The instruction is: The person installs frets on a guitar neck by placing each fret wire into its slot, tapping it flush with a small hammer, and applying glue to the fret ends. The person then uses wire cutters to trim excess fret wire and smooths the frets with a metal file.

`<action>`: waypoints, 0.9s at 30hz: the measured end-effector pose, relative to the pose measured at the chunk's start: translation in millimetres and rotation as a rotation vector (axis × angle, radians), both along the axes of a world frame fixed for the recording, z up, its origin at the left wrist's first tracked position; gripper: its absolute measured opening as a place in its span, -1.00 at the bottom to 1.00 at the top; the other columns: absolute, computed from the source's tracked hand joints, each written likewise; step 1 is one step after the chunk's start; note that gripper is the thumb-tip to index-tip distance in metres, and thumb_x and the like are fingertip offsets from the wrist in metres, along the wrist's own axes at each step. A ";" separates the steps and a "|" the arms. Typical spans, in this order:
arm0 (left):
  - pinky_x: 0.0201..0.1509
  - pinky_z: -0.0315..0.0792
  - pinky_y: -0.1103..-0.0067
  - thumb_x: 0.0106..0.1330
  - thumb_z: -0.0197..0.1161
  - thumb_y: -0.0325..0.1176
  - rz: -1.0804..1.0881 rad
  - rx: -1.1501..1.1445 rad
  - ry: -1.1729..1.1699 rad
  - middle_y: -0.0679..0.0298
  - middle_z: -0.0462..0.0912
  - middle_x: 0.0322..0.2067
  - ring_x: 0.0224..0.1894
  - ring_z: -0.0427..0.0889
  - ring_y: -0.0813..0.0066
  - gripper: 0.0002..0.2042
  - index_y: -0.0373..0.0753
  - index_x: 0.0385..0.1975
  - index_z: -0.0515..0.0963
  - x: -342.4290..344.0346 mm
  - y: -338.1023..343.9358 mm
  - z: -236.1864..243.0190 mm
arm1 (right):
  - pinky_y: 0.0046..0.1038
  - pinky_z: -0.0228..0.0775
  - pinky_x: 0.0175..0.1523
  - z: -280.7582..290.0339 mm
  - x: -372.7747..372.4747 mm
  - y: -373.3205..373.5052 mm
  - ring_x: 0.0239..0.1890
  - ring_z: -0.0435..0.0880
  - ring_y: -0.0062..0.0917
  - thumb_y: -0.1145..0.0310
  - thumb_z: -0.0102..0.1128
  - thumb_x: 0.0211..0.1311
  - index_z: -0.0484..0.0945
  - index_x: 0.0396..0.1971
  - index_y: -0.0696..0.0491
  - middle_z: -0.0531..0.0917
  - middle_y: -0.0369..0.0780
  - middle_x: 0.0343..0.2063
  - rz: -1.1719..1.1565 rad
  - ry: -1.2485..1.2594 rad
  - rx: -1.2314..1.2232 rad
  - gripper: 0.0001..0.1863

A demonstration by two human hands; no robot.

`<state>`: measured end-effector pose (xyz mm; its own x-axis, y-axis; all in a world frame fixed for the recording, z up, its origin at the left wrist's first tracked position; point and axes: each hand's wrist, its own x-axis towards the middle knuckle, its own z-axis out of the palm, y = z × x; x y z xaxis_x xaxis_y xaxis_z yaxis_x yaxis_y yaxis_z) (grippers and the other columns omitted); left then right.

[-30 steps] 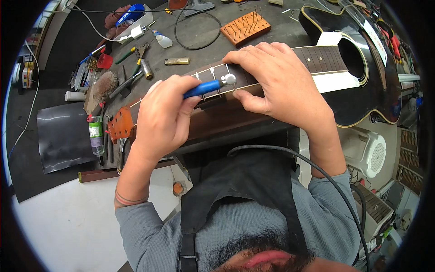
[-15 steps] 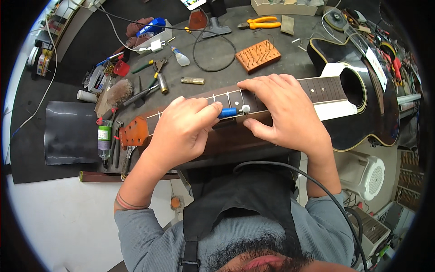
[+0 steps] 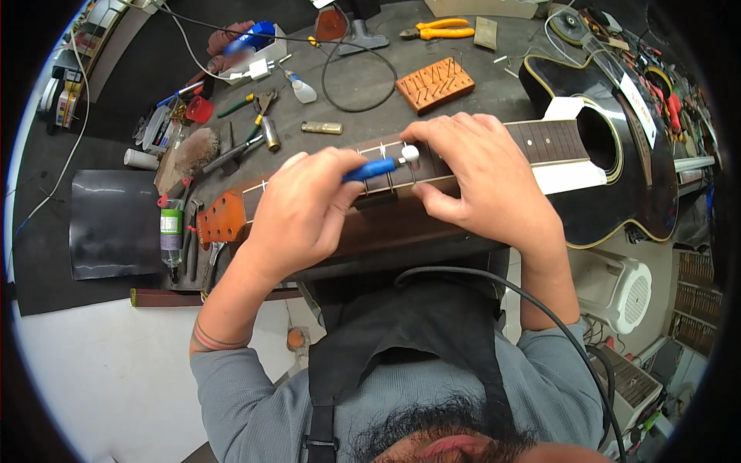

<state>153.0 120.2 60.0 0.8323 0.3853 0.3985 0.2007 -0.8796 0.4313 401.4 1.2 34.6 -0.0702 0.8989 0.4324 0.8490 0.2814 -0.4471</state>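
Note:
A black acoustic guitar (image 3: 633, 185) lies across the workbench, its dark fretboard (image 3: 548, 140) running left to an orange headstock (image 3: 224, 220). My left hand (image 3: 301, 212) grips a small hammer (image 3: 382, 166) with a blue handle and a white head, the head resting on the fretboard. My right hand (image 3: 482, 181) lies flat over the neck just right of the hammer head, fingers pressing on the frets. White tape or paper (image 3: 567, 174) covers the guitar top beside the soundhole.
A wooden block with slots (image 3: 434, 85), yellow-handled pliers (image 3: 436, 31), a looped black cable (image 3: 363, 77), a small glue bottle (image 3: 171, 228), a brush (image 3: 189, 150) and several hand tools lie on the dark bench. A black sheet (image 3: 112, 224) lies at left.
My left hand has shifted slightly along the neck with the hammer, and the hammer head now sits on the fretboard next to my right fingers. The view has tilted a little.

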 end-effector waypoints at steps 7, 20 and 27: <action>-0.11 0.50 0.26 0.40 0.37 -0.55 -0.018 0.033 0.076 0.10 0.71 -0.23 -0.25 0.68 0.05 -0.78 -0.28 0.00 0.59 1.2 4.6 0.4 | -0.22 0.36 0.24 -1.0 0.1 0.4 0.03 0.66 -0.28 0.21 0.48 0.16 0.61 0.12 0.00 0.70 -0.20 -0.14 -0.011 0.003 -0.035 -0.49; -0.17 0.52 0.29 0.44 0.35 -0.53 0.056 0.005 0.002 0.08 0.70 -0.27 -0.33 0.67 0.05 -0.81 -0.33 0.00 0.59 6.8 8.2 -5.2 | -0.22 0.36 0.23 3.3 2.1 0.9 0.02 0.63 -0.20 0.29 0.48 0.11 0.56 0.18 0.07 0.70 -0.16 -0.06 0.007 -0.015 -0.074 -0.41; -0.18 0.48 0.30 0.45 0.35 -0.50 0.095 0.001 0.026 0.12 0.70 -0.31 -0.36 0.63 0.09 -0.84 -0.32 -0.04 0.61 7.6 9.0 -3.9 | -0.23 0.36 0.19 -0.1 2.8 2.6 0.03 0.63 -0.22 0.29 0.48 0.10 0.57 0.17 0.08 0.69 -0.15 -0.06 0.012 -0.008 -0.054 -0.41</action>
<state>160.6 129.2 56.1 0.8021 0.4628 0.3774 0.2944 -0.8563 0.4243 404.2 3.8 34.5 -0.0841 0.9200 0.3828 0.8496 0.2670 -0.4549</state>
